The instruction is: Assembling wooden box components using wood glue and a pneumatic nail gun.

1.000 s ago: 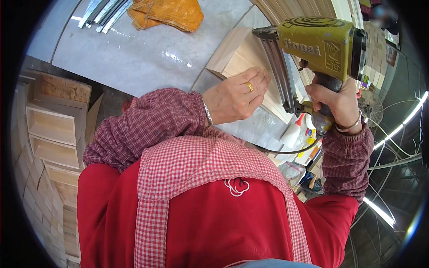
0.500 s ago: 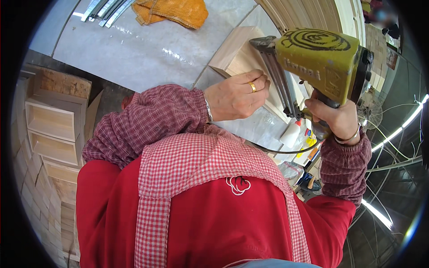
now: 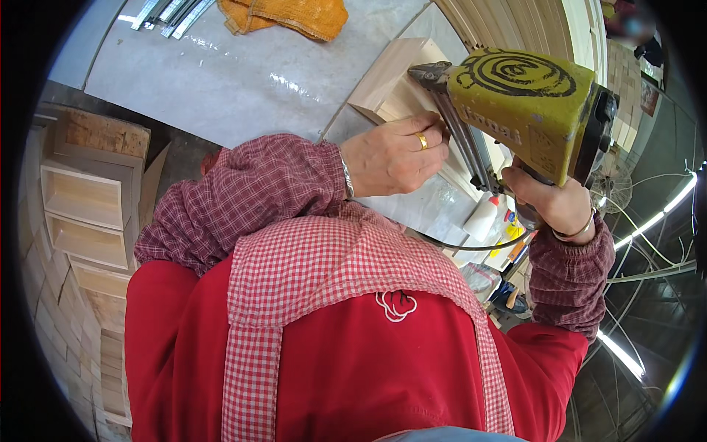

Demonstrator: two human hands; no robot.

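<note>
My right hand [image 3: 554, 200] is wrapped round the handle of a yellow-green nail gun [image 3: 515, 110] with black ring marks on its top. The gun's dark nose rests at or just above the far edge of a pale wooden box [image 3: 398, 70] on the table; I cannot tell if it touches. My left hand [image 3: 398, 155], with a gold ring, is closed at the near side of this box and appears to hold it. Its fingertips are partly hidden by the gun's long magazine, which slants across the box.
An orange cloth [image 3: 294, 16] and metal nail strips [image 3: 173, 15] lie on the grey table [image 3: 221, 81]. Long boards [image 3: 508, 26] are stacked beyond the box. A white bottle [image 3: 482, 217] and the gun's hose [image 3: 471, 247] are nearby. Wooden boxes [image 3: 85, 195] stand at left.
The nail gun has tilted slightly, its rear end sinking a little. The left hand and the box have shifted only slightly, to the right in the picture.
</note>
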